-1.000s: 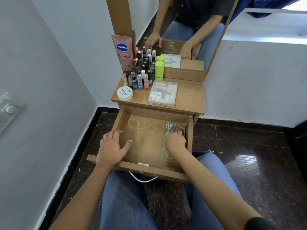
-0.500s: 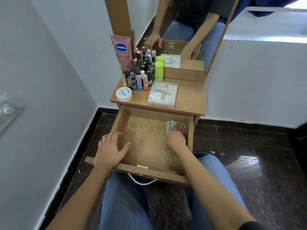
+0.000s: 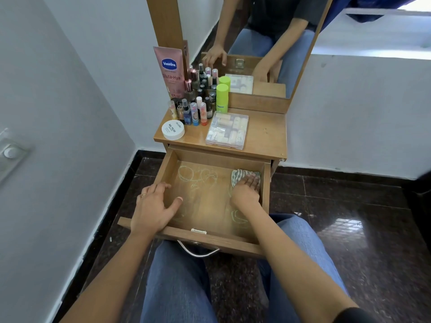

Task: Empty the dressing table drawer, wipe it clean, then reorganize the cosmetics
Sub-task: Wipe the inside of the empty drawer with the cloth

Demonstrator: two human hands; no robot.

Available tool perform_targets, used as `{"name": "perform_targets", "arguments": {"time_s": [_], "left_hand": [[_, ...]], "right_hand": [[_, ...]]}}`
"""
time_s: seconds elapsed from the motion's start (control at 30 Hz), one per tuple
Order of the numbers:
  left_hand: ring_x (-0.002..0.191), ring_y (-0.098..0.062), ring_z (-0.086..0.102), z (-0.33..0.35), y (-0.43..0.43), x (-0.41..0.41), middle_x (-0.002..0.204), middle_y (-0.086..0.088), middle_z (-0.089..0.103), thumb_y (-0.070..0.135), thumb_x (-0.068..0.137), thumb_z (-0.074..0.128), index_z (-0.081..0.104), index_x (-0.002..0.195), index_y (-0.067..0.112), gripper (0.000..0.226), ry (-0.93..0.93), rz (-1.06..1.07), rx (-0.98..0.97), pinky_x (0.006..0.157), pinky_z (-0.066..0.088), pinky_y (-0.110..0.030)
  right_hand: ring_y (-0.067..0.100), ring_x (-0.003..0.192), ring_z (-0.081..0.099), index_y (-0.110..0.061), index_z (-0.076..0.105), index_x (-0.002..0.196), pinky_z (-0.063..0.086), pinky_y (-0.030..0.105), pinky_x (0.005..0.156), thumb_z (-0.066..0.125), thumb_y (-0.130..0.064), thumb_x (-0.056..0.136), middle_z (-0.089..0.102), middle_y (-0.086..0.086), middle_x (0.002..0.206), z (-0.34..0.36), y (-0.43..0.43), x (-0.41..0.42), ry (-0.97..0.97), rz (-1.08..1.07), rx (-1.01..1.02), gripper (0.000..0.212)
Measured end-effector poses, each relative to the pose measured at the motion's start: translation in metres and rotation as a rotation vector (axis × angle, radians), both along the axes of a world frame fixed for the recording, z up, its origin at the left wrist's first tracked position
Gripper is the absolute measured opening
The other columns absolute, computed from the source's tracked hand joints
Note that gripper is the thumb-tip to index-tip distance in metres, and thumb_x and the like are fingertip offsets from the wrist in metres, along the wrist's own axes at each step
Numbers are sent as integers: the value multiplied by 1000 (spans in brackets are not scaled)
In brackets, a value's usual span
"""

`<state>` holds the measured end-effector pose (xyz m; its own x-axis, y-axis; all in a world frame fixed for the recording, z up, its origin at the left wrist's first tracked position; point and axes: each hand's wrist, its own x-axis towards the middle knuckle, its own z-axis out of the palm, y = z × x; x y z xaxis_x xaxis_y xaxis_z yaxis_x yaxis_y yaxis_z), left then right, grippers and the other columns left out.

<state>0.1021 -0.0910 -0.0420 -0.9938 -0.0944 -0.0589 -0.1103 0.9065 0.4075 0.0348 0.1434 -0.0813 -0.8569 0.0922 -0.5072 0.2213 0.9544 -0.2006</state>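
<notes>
Striped cloth [image 3: 241, 176] beneath flat, straight right-hand fingers [image 3: 251, 183], far-right corner of drawer [image 3: 210, 238]; left-hand fingers [image 3: 159, 188] loose, empty, over left rim

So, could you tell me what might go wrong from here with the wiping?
The drawer is pulled far out, with the left hand resting on its side wall and the right hand pressing the cloth at the back right corner; hard pressure may strain it.
Greenish ring marks cover the left and front floor, away from the cloth; they could be missed.
The bottles crowd the tabletop above; a jolt might topple them.
</notes>
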Motion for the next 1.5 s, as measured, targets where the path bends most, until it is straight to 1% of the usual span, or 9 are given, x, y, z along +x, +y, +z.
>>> {"name": "perform_targets", "arguments": {"time_s": [0.13, 0.27, 0.37, 0.6, 0.8, 1.0, 1.27, 1.37, 1.5], "left_hand": [[130, -23, 40, 0, 0, 0, 138, 2, 52, 48, 91, 57, 54, 130, 21, 48, 5, 2, -5, 108, 29, -44], [130, -23, 40, 0, 0, -1, 137, 0, 53, 49, 91, 58, 54, 129, 20, 48, 5, 6, -6, 108, 29, -44], [129, -24, 41, 0, 1, 0, 135, 0, 54, 48, 91, 58, 55, 128, 20, 47, 12, 7, 0, 107, 30, -43], [128, -24, 41, 2, 2, 1, 134, 0, 55, 49, 91, 58, 55, 127, 19, 47, 10, 11, -17, 106, 31, -42], [129, -23, 41, 2, 1, 2, 134, 0, 55, 48, 91, 58, 55, 126, 20, 45, 3, 6, -6, 107, 30, -43], [128, -24, 41, 4, 2, 4, 133, 0, 55, 48, 90, 59, 56, 126, 20, 45, 3, 9, -7, 106, 31, -43], [129, -23, 39, 3, 2, 4, 134, 1, 54, 49, 90, 58, 55, 127, 20, 46, -3, 18, 4, 108, 30, -42], [129, -22, 39, 2, 1, 3, 134, 1, 55, 48, 90, 58, 56, 126, 21, 45, 3, 19, 7, 108, 30, -42], [129, -22, 40, 2, 2, 3, 133, 1, 55, 48, 90, 59, 56, 125, 21, 44, 12, 22, 20, 107, 30, -43]], "right_hand": [[43, 140, -24, 10, -19, 143, -12, 46, 116, 39, -28, 96, -26, 31, 150, 0, -7, -5, -40, -44, -108, 83], [39, 142, -22, 7, -15, 146, -11, 44, 118, 27, -44, 98, -23, 29, 152, 1, -2, 2, -22, -28, -128, 81], [40, 143, -18, 9, -14, 145, -7, 45, 119, 20, -41, 99, -20, 30, 152, 3, 3, 1, -49, -4, -81, 76], [41, 143, -18, 9, -12, 146, -9, 44, 118, 22, -33, 100, -19, 30, 152, 5, 1, 3, 9, 34, -116, 71], [42, 143, -17, 8, -15, 145, -6, 44, 119, 17, -41, 100, -19, 30, 152, -1, 5, 18, -39, 126, 23, 74], [42, 142, -21, 8, -15, 145, -9, 45, 118, 20, -42, 98, -21, 31, 152, 0, -2, 9, 1, 91, 5, 78], [27, 142, -28, -6, -18, 149, -21, 37, 113, 18, -41, 100, -28, 13, 154, -10, 6, 21, 125, 163, -86, 70], [24, 144, -23, -7, -12, 150, -17, 38, 117, 15, -38, 101, -21, 12, 157, -15, 5, 17, 139, 168, -103, 65], [31, 145, -19, 0, -14, 148, -12, 40, 118, 15, -38, 101, -20, 19, 156, -13, 2, 18, 79, 102, -33, 67]]}}
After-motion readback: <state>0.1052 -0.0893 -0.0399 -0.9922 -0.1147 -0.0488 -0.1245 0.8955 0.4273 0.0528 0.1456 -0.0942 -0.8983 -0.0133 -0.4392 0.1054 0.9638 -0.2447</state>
